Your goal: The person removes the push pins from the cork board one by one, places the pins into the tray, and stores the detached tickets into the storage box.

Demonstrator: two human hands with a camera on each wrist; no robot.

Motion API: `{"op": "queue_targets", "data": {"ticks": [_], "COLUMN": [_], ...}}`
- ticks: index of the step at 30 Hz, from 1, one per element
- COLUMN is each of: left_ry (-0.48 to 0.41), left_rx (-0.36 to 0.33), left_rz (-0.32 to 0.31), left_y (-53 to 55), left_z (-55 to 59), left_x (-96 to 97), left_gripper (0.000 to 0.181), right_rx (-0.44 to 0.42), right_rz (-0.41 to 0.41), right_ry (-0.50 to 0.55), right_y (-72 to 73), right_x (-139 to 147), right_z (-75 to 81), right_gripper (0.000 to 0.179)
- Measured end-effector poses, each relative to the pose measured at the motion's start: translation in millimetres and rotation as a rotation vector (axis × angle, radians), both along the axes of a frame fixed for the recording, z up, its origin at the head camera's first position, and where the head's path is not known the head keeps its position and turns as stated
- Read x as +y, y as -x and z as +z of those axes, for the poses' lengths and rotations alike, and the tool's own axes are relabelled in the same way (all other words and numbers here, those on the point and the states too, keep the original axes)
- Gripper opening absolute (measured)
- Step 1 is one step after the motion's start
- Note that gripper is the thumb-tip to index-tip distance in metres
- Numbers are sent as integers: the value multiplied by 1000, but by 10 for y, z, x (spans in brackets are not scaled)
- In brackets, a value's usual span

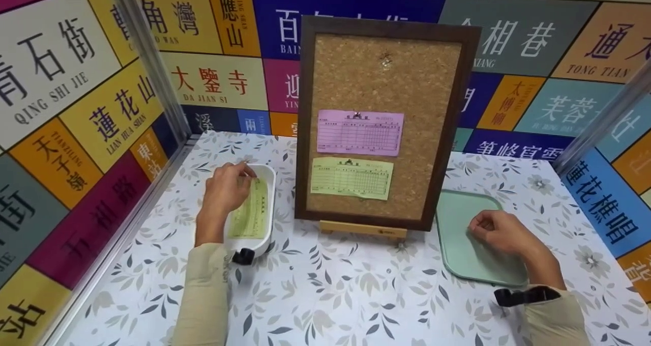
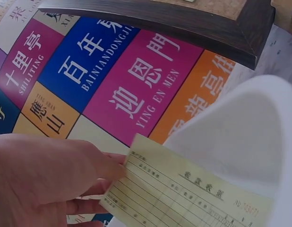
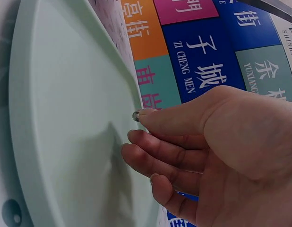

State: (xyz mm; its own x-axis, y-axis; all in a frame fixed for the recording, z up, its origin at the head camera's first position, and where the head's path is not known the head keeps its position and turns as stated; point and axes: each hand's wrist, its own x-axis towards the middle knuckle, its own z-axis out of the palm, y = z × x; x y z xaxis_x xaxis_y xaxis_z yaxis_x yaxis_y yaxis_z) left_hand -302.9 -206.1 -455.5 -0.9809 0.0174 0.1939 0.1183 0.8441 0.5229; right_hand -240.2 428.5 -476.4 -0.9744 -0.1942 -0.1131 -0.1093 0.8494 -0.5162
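Note:
My left hand (image 1: 226, 188) pinches a pale yellow-green printed slip (image 2: 169, 189) by its end, over a white tub (image 1: 272, 183). In the head view, yellow-green paper (image 1: 249, 219) shows inside that tub. My right hand (image 1: 503, 231) is above a light green tray (image 1: 460, 249), with a small shiny silver push pin (image 3: 136, 116) at the thumb tip, pinched between thumb and forefinger. A framed cork board (image 1: 424, 107) stands between the hands. On it are a pink slip (image 1: 358, 135) and, below that, a green slip (image 1: 351, 180), each with a silver pin at its top edge.
Several silver pins cluster (image 1: 385, 60) near the top of the cork. A wooden stand (image 1: 363, 229) supports the board. The table (image 1: 325, 295) has a leaf-patterned cover. Colourful sign-printed walls (image 1: 218, 81) with metal corner posts enclose it at the back and sides.

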Motion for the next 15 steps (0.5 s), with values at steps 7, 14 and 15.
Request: {"op": "queue_targets", "data": {"ticks": [7, 14, 15], "left_ry": [57, 110, 118], "left_rx": [-151, -358, -372], "left_rz": [-45, -69, -73], "left_y": [-15, -35, -33], "left_z": [-43, -65, -65], "left_x": [-32, 4, 12], "left_gripper": [34, 52, 53], "right_rx": [-78, -84, -72], "right_rz": [-2, -2, 4], "right_ry": [-6, -3, -8], "right_y": [19, 8, 5], "right_x": [37, 58, 60], "right_z": [-28, -59, -65], "right_gripper": [15, 15, 14]}}
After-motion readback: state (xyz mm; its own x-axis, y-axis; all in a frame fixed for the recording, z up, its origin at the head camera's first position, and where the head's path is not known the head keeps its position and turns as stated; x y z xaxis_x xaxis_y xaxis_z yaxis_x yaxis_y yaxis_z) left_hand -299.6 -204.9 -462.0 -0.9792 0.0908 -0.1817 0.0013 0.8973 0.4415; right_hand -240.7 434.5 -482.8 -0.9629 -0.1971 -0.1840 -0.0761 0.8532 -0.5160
